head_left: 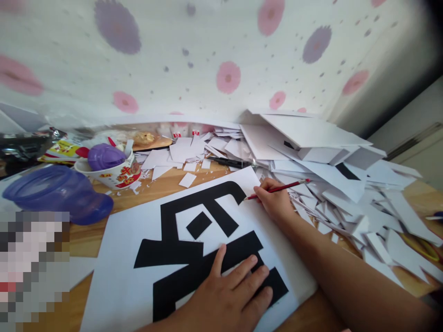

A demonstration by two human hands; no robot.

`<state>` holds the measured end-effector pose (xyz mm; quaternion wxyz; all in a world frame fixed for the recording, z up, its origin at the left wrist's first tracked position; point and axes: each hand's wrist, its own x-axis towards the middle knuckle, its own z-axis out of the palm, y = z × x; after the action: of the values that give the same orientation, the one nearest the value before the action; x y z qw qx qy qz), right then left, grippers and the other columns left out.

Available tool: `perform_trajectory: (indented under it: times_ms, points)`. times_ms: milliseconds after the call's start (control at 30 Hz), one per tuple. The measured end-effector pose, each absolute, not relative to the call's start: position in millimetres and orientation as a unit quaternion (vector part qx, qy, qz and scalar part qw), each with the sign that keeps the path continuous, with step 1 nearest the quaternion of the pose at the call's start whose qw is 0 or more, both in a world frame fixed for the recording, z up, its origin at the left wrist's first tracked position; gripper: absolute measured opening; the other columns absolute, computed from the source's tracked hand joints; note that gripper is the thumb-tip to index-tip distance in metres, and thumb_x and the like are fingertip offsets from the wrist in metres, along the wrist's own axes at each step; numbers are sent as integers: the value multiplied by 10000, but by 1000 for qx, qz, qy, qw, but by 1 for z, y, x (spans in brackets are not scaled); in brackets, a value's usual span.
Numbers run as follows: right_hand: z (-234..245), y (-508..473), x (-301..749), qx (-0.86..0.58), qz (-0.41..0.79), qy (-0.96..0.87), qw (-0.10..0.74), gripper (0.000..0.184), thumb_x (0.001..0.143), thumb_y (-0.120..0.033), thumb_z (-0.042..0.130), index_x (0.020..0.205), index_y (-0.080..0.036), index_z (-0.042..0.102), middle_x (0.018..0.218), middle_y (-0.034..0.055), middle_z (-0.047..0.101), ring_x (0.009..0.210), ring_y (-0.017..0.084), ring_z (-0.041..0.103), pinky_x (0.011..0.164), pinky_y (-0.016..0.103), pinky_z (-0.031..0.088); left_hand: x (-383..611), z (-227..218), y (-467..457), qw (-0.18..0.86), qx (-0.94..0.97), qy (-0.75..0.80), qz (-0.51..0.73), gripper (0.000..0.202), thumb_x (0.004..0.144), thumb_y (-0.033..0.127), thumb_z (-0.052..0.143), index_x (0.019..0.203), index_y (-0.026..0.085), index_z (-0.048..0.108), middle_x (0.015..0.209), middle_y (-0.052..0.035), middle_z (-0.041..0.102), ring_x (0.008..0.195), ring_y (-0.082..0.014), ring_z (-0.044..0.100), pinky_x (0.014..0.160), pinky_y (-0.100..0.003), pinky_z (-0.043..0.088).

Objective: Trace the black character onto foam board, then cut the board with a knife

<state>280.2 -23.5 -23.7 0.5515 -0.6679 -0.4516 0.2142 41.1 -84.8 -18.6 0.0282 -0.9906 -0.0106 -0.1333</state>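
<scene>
Centrally, we find a white sheet lying flat on the wooden table, with a bold black shape across it. We note the left hand palm down over the lower part of that shape, fingers spread, pressing on it and on the sheet. We observe the right hand at the sheet's upper right edge, pinching a red pencil between thumb and fingers. Its tip is at the rounded upper right end of the black shape; we cannot tell whether it touches.

Beyond the sheet we record a slim black tool among paper scraps. To the right we see a heap of white offcuts, with larger white boards stacked behind. To the left we list a blue container, just beside a printed paper tub holding a purple object. We confirm a flower-patterned covering behind everything.
</scene>
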Motion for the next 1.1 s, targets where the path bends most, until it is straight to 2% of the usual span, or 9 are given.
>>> perform_trajectory:
  times_ms: [200,567,767,933,1100]
  points:
    - [-26,-24,282,-683,204,-425,557,244,693,-200,581,507,-231,425,451,-47,492,464,135,437,460,265,319,43,-18,-83,48,-987,-6,-156,301,980,261,365,1213,257,554,1369,-5,529,1267,-226,475,1134,-560,191]
    - [-39,-15,289,-666,192,-400,600,243,684,-208,567,517,-232,392,463,-53,456,480,131,426,482,265,333,41,-16,-83,-21,-996,-13,-86,348,990,266,328,1299,239,484,1446,-24,433,1330,-241,403,1128,-559,229]
    - [-40,-13,291,-651,206,-390,618,252,675,-236,580,526,-237,377,455,-57,439,457,131,433,465,267,353,36,-11,-83,-136,-990,-26,-2,460,980,233,322,1439,227,295,1527,-71,264,1425,-271,197,1100,-667,146]
    - [-29,-21,285,-599,249,-391,653,280,721,-285,579,553,-234,361,467,-63,447,451,122,472,483,259,402,35,6,-84,-210,-975,-31,60,717,897,552,444,1483,246,165,1556,-97,174,1438,-311,120,1046,-743,37]
    - [-15,-29,275,-536,386,-468,587,281,744,-367,627,594,-221,440,482,-56,519,439,116,501,465,246,409,37,24,-88,-211,-972,-56,88,803,847,634,463,1482,235,177,1559,-99,173,1436,-327,116,1043,-733,-28]
